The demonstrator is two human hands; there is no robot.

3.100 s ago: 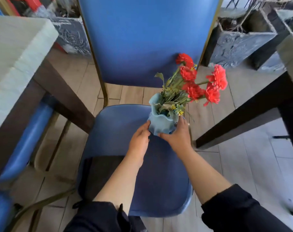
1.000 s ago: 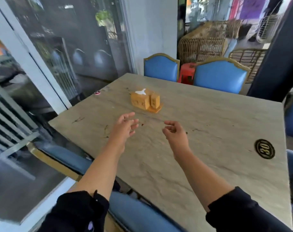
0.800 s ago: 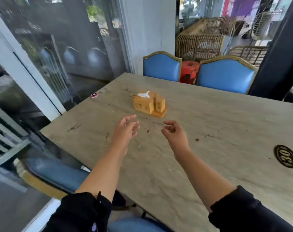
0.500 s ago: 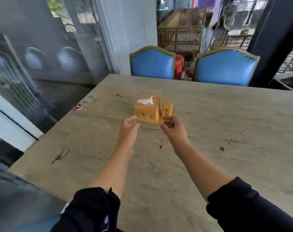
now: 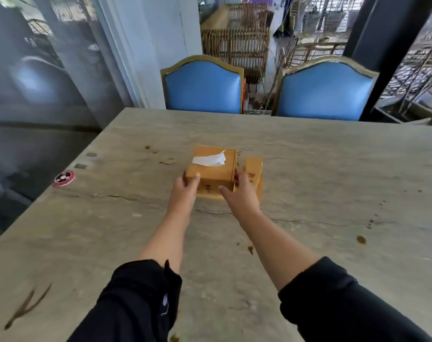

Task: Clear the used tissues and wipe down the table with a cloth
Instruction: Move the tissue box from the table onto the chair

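Both hands clasp the wooden tissue box (image 5: 211,172) at table centre — left hand (image 5: 184,193) curled on its 9 o'clock side, right hand (image 5: 239,195) on its 3 o'clock side, fingers wedged against the smaller holder (image 5: 254,172). Lift level, as one unit, so the white tissue (image 5: 210,160) stays tucked; brown spots dot the table (image 5: 333,169) toward 4 o'clock — no cloth or used tissues visible.
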